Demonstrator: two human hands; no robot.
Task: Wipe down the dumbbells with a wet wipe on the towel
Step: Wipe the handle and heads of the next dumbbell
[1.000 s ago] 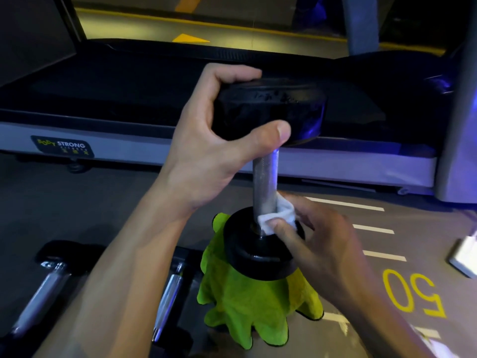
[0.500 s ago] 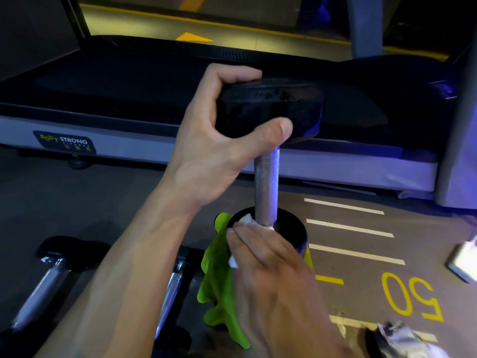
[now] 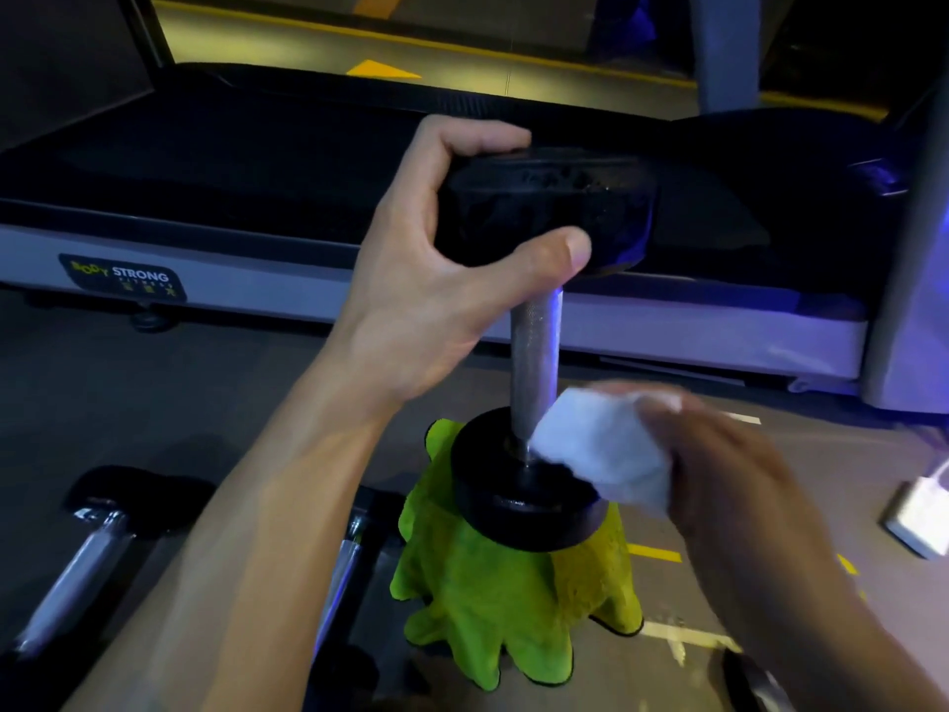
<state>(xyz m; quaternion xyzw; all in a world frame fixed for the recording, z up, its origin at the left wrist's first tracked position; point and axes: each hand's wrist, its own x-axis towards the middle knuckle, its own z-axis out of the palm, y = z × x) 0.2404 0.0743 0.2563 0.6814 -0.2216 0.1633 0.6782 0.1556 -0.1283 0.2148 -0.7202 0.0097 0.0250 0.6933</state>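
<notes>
Dumbbell (image 3: 534, 346), stood on end on the green towel (image 3: 493, 603), is best steadied by the left hand (image 3: 431, 280) clasping its top head while the wet wipe (image 3: 601, 449), pinched in the right hand (image 3: 729, 480), is rubbed round the handle base and lower head.

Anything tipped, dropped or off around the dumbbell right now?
Nothing stands out. The black dumbbell with a metal handle stands on end on the green towel, steadied at its top head by the left hand. The right hand holds the white wet wipe by the handle's base.
</notes>
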